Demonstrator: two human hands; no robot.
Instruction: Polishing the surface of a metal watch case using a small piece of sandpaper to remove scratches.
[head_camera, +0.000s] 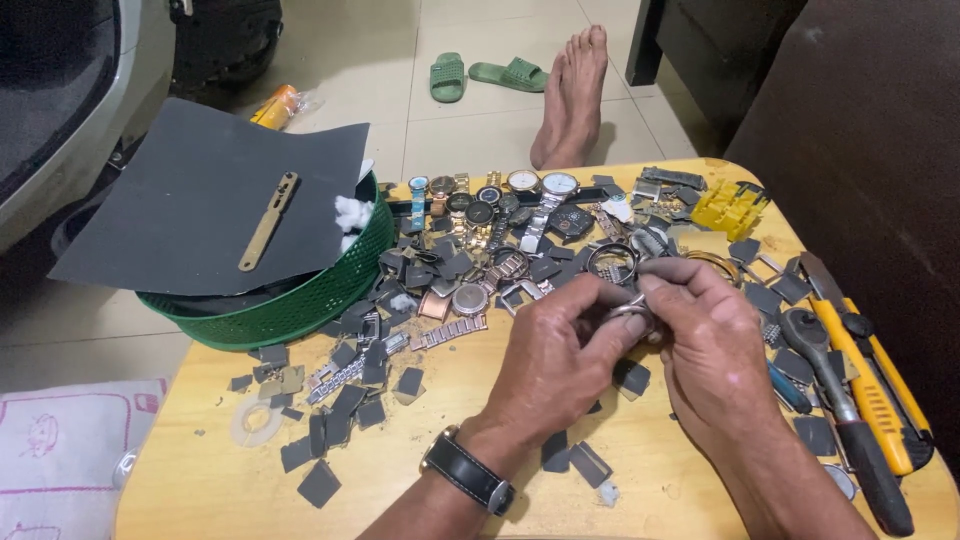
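Left hand: wrist bears a black-strapped watch; fingers curled shut, pinching a small metal ring from the left.
Right hand: fingers closed on the same ring from the right; the two thumbs meet over it.
Ring: held between both hands, just above the table near its middle.
Tools: yellow-handled knife and ratchet lying at the right edge.
Scraps: dark grey squares strewn over the left half.
Basket: green, at the left edge, covered by a dark sheet bearing a tan strip.
Watches: row along the far edge, beyond the hands.
Foot: bare, on the floor past the table, near green sandals.
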